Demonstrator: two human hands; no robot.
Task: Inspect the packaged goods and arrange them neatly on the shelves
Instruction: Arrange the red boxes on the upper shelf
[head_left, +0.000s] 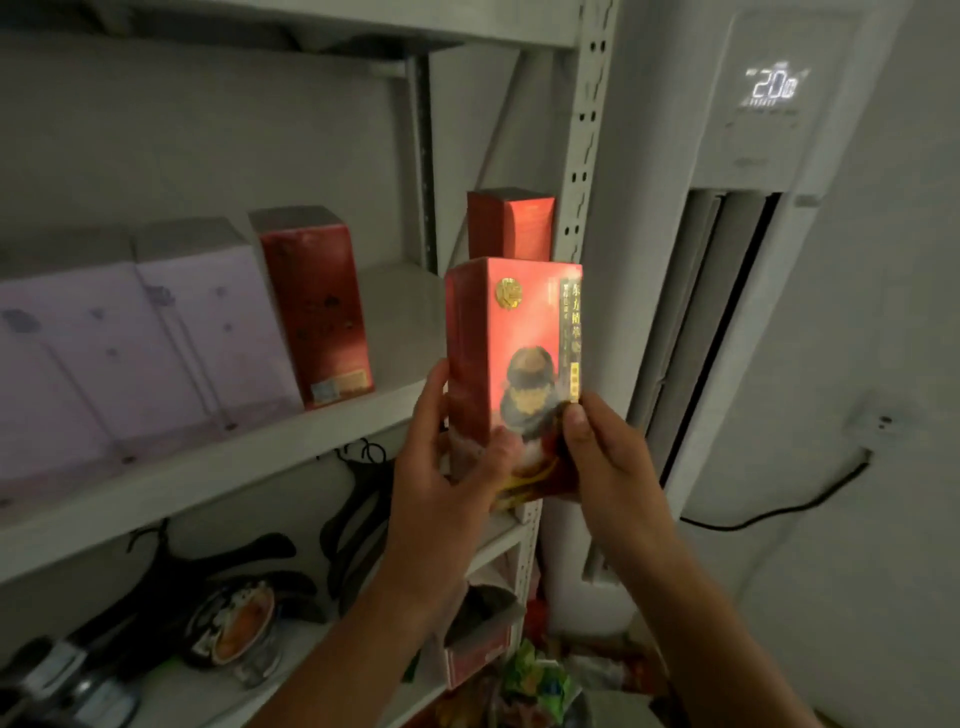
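Pale metal shelf (208, 470) spans nine o'clock; the grip of left hand (441, 467) and right hand (613, 462) clasps a tall red cardboard box (519, 322) upright.

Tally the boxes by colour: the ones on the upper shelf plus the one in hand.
Pale purple boxes on the shelf: 2
Red boxes on the shelf: 2
Red box held by left hand and right hand: 1
Total: 5
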